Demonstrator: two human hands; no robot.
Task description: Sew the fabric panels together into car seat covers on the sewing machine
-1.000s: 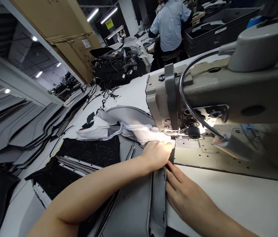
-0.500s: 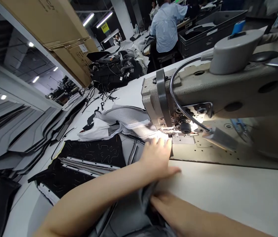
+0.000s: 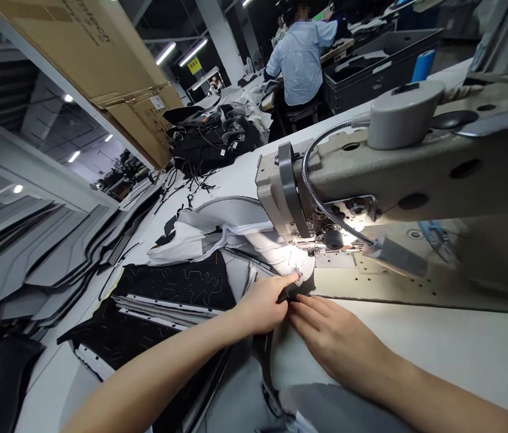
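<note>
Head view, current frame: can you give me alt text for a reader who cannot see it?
Two bare hands work at the needle of a grey industrial sewing machine: the left hand pinches a dark fabric edge, the right hand lies flat beside it. Grey and black quilted fabric panels cover the white table.

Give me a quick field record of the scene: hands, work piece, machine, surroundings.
left hand: pinching the dark edge of the grey fabric by the needle area
right hand: flat on the table, fingertips at the same edge
sewing machine: lamp lit over the plate
black panels: left of the hands
co-worker: seated, back turned, far behind
</note>
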